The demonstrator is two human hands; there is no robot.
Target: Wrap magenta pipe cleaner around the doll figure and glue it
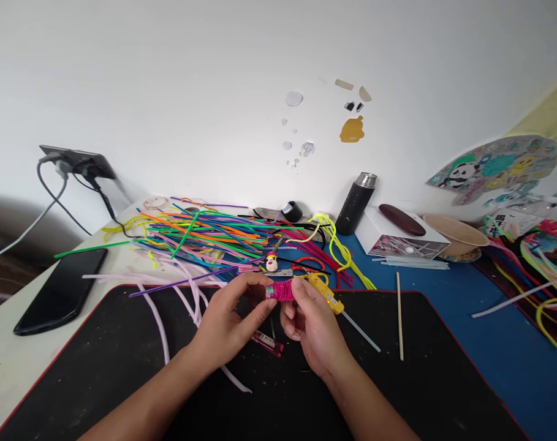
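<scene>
Between my two hands is a small pink coil of wound pipe cleaner [282,291], with a multicoloured patch at its left end. The thumb and fingers of my left hand [234,324] pinch that left end. At the other end, my right hand [315,324] grips the coil between thumb and fingers. Just behind it stands a small figure head [272,262] with a red and yellow top. A yellow glue gun [326,294] lies partly behind my right hand, a clear glue stick [361,332] near it. Orange-handled scissors [308,265] rest farther back.
Many coloured pipe cleaners [214,229] are piled behind the black mat [365,392]. A black phone [60,291] lies at left. A dark thermos [355,205], a white box [374,229] and a bowl [457,236] stand back right. A wooden stick [400,318] lies on the right.
</scene>
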